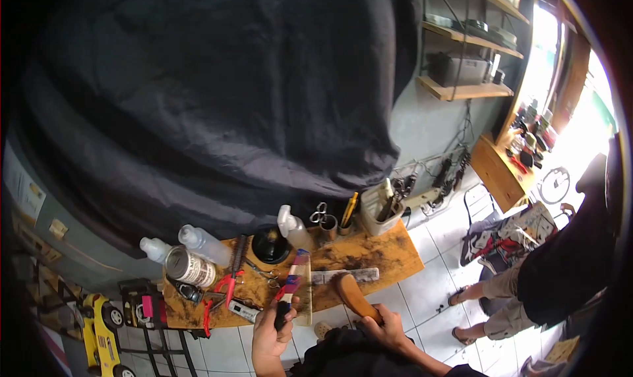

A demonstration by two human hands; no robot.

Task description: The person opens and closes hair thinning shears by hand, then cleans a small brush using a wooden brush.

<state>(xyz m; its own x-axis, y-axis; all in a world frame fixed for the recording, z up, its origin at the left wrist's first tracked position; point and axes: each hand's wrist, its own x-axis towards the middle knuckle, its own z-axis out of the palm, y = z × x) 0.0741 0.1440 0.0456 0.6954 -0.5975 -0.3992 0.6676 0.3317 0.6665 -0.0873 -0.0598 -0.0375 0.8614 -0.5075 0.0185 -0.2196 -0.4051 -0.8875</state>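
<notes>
My left hand (270,334) is closed around the black handle of a flat tool (295,284) with a purple, red and white band and a pale, see-through edge; it looks like a brush or wide comb. My right hand (388,325) grips the lower end of a curved brown wooden brush (356,296), whose bristles I cannot see. Both tools are held in front of the wooden table (399,255). Beyond the wooden brush lies a long pale strip (366,274) on the tabletop. Left of my left hand is a grey and white device (244,310).
The table bears spray bottles (295,228), a can (188,266), a round brush (239,251), scissors (269,275), a black bowl (271,245) and a white tool holder (382,212). A person (560,258) stands at right. A yellow toy car (102,337) is at left.
</notes>
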